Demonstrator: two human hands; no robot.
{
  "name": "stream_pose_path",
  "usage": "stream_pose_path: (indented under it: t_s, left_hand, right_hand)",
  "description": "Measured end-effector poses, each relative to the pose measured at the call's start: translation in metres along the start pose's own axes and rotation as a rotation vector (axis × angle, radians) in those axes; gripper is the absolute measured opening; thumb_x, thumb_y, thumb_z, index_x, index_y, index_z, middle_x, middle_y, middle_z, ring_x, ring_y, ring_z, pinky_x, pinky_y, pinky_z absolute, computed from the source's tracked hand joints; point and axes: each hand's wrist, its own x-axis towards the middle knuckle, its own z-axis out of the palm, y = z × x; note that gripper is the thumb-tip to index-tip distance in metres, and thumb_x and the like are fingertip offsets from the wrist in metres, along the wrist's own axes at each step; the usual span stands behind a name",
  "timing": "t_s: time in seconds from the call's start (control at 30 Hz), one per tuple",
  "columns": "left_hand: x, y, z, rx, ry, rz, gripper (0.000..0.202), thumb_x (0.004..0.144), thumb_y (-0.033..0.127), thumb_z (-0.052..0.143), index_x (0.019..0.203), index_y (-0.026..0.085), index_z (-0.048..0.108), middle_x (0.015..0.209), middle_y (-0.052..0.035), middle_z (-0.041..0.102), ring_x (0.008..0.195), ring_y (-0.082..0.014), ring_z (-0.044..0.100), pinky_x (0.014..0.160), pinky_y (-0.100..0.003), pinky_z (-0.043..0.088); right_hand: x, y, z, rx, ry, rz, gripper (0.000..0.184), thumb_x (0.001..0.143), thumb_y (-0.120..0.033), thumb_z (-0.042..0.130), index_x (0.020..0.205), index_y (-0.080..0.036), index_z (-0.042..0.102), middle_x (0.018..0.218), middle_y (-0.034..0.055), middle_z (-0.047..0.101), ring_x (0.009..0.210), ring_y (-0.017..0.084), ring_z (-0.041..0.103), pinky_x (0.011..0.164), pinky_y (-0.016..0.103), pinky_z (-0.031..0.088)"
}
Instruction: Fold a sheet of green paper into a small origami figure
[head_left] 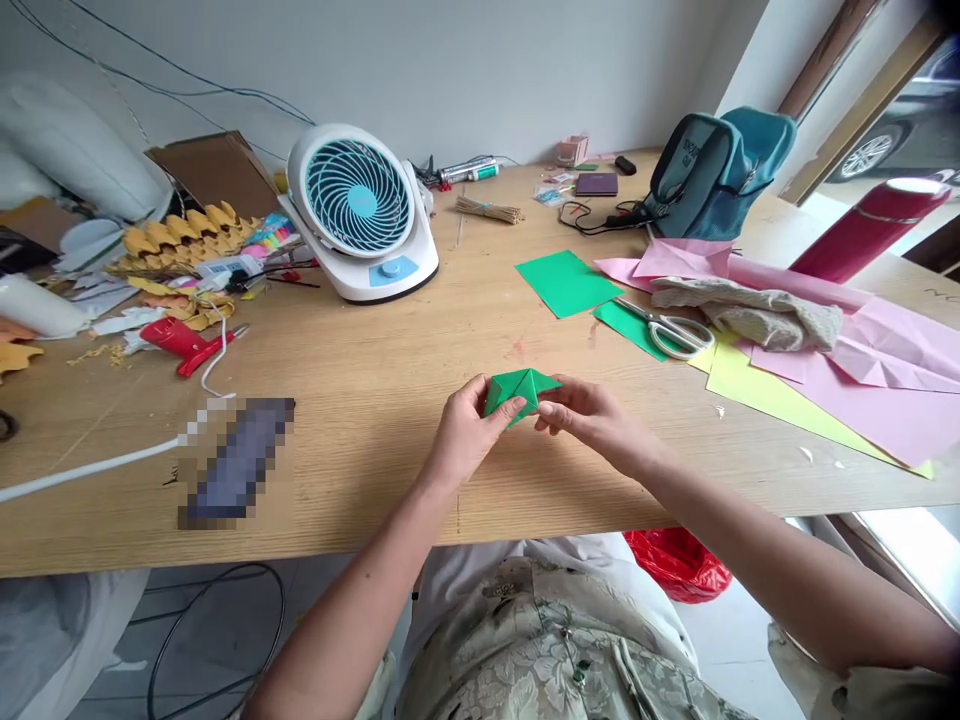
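A small folded green paper piece point(519, 390) sits just above the wooden table point(375, 390), held between both hands. My left hand point(466, 432) pinches its left side with thumb and fingers. My right hand point(592, 418) pinches its right side, fingers curled together. Both hands are closed on the paper near the table's front middle.
A white and blue fan point(358, 210) stands behind. Green paper sheets point(568, 282), scissors point(671, 330), a grey cloth point(750, 310), pink paper point(885, 360) and yellow paper point(757, 385) lie right. A red glue gun point(184, 345), paper scraps left, a teal bag point(709, 170) and a red bottle point(870, 228) back right.
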Motion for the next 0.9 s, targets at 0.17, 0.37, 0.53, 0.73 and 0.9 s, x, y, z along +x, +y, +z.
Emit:
stream_pose_path:
  t_s: [0.17,0.37,0.53,0.73,0.9]
  left_hand:
    - [0.001,-0.005,0.003,-0.167,-0.127,-0.028,0.048,0.075,0.053,0.082,0.095,0.022,0.051,0.075,0.0047,0.059,0.059,-0.0087,0.053,0.042,-0.016,0.034]
    - [-0.002,-0.006,-0.013,-0.268,-0.382,-0.072,0.066,0.075,0.071,0.075,0.113,0.018,0.061,0.090,-0.0053,0.066,0.075,-0.0156,0.063,0.056,-0.023,0.053]
    - [0.006,-0.017,-0.015,-0.138,-0.227,-0.025,0.048,0.079,0.060,0.077,0.070,0.014,0.066,0.065,0.0011,0.056,0.062,-0.0104,0.050,0.058,-0.023,0.046]
    - [0.011,-0.023,-0.011,-0.119,-0.181,-0.002,0.041,0.072,0.048,0.086,0.059,0.015,0.066,0.055,0.0040,0.050,0.055,-0.0070,0.041,0.052,-0.022,0.031]
    - [0.009,-0.026,-0.005,-0.167,-0.093,-0.048,0.045,0.073,0.053,0.083,0.059,0.016,0.063,0.051,0.0038,0.052,0.046,-0.0057,0.039,0.043,-0.022,0.025]
  right_hand:
    - [0.020,-0.004,0.008,0.152,0.015,0.034,0.047,0.076,-0.062,0.078,0.074,-0.019,0.060,0.061,-0.0025,0.060,0.058,0.011,0.054,0.060,0.028,0.048]
    - [0.020,0.003,0.000,0.082,0.016,0.013,0.043,0.078,-0.059,0.077,0.076,-0.019,0.060,0.065,-0.0015,0.062,0.059,0.012,0.055,0.057,0.027,0.045]
    - [0.016,0.006,-0.003,-0.060,0.035,-0.016,0.044,0.079,-0.057,0.078,0.072,-0.019,0.058,0.057,-0.0044,0.053,0.052,0.009,0.044,0.048,0.025,0.033]
    - [0.016,0.010,-0.001,0.128,0.048,0.004,0.047,0.076,-0.061,0.080,0.080,-0.020,0.058,0.063,-0.0045,0.056,0.050,0.010,0.052,0.048,0.025,0.043]
    - [0.012,0.014,0.006,0.016,0.117,-0.085,0.059,0.078,-0.050,0.082,0.123,-0.025,0.052,0.107,0.0012,0.055,0.062,0.007,0.056,0.052,0.024,0.046]
